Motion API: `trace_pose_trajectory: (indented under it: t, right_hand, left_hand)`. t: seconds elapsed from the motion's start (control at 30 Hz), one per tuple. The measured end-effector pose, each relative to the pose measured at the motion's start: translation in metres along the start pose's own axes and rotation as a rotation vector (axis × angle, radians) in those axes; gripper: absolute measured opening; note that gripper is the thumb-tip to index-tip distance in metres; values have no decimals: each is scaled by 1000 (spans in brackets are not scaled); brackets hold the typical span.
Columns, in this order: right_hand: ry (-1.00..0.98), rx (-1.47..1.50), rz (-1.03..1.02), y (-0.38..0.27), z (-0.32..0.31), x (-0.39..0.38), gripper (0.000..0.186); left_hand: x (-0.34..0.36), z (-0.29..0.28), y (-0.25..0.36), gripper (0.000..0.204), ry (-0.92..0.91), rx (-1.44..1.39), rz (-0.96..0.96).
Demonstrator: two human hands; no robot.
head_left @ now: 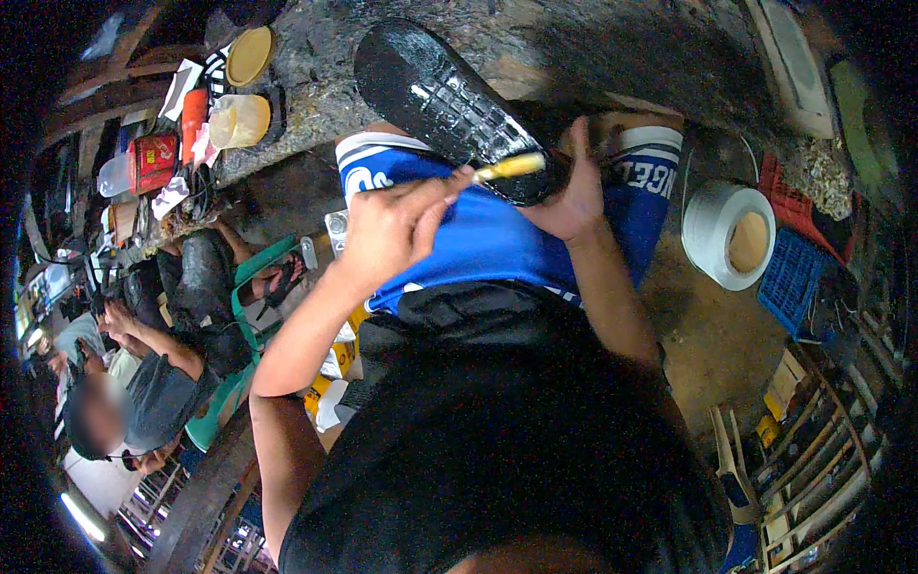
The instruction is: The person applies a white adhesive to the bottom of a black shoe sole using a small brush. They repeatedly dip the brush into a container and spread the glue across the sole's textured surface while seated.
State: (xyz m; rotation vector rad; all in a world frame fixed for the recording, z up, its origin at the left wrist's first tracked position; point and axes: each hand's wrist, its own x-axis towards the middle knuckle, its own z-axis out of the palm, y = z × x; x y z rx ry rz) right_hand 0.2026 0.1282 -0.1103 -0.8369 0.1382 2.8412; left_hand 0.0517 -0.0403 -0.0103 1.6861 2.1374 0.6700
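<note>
Centrally, a black shoe sole (449,105) is shown tread-side up, tilted over the person's lap above blue shorts (497,239). The right hand (574,196) supports the sole at its near end, fingers curled beneath and the thumb raised beside the edge; it is closed around that end. The left hand (392,230) is closed in a pinch on a small brush with a yellowish handle (512,167), whose tip meets the sole's near end, just beside the right thumb. The sole thus lies between and slightly beyond both hands, its far end projecting toward the rough stone bench (535,48).

Handling, as judged from appearance: the sole looks light and moderately flexible, likely to bend if held only at one tip, so a grip across the width near the worked end seems firmest. Its surface shows a wet sheen (possibly adhesive or polish; the picture does not settle which), so the treaded face may be slippery or tacky and the edges and underside are the better places to hold.

Surroundings: a roll of white tape (732,234) and a blue crate (792,279) lie to the right on the ground; tins and yellow lids (244,91) stand at upper left; another person sits at left.
</note>
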Motion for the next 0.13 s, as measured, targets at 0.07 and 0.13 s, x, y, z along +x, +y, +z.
trace_pose_trajectory:
  t: [0.07,0.13]
  right_hand:
    - [-72,-20,57,-4,-10,1,98]
    - [19,-80,55,-7,-23,10,99]
  left_hand:
    - [0,0,6,35,-77,-80,100]
    - [2,-2,6,28,-145,-163,88]
